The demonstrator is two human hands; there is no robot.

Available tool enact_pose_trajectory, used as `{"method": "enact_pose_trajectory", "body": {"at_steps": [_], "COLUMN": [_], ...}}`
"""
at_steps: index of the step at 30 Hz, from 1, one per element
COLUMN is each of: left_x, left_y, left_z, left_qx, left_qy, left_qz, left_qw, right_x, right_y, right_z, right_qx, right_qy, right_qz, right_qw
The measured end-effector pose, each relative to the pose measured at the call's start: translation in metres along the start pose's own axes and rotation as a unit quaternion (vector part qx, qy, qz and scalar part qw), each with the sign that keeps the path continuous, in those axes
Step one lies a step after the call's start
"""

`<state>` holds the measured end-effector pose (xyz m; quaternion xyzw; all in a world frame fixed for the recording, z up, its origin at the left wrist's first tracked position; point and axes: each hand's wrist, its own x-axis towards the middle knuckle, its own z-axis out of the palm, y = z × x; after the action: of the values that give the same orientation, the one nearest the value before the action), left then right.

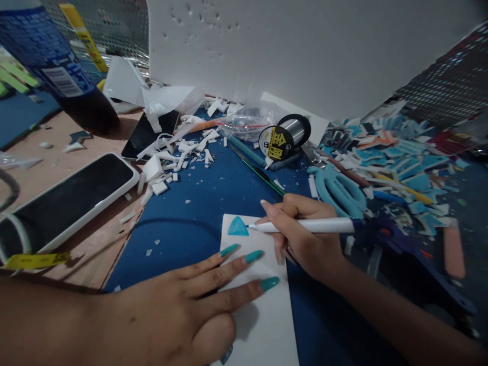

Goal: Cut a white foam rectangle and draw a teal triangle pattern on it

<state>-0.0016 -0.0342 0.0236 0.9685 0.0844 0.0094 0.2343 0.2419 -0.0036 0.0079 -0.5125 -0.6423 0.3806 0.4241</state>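
Blue triangle (238, 226) at the far-left corner of a white board (267, 330), with a white marker (324, 225).

The left hand (183, 305) lies fingers apart across the board's left edge; the right hand (308, 244) is clamped on the marker, its tip at the triangle's right side. Blue mat (198, 188) extends between the board's far edge and white scraps (158, 187) and a wire spool (284, 137). The mat's left edge meets a pinkish surface (41, 162); a white panel (285, 51) stands behind.

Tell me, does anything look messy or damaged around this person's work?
Yes: white scraps lie strewn over the blue mat beyond the white card, looking unsorted. Behind, the white board has pits at upper left; elsewhere it looks smooth.
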Motion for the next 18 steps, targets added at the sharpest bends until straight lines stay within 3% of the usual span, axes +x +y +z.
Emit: {"method": "enact_pose_trajectory", "body": {"at_steps": [6,18], "left_x": [0.0022,0.0], "left_y": [-0.0015,0.0017], "left_z": [-0.0016,0.0015], "left_qx": [-0.018,0.009], "left_qy": [0.02,0.003], "left_qz": [-0.004,0.002], "left_qw": [1.0,1.0], "right_x": [0.0007,0.0013], "right_y": [0.0045,0.0003], "right_z": [0.0039,0.0032], "right_qx": [0.01,-0.007], "right_qy": [-0.022,-0.034], "right_qz": [-0.009,-0.036], "right_qw": [1.0,0.999]}}
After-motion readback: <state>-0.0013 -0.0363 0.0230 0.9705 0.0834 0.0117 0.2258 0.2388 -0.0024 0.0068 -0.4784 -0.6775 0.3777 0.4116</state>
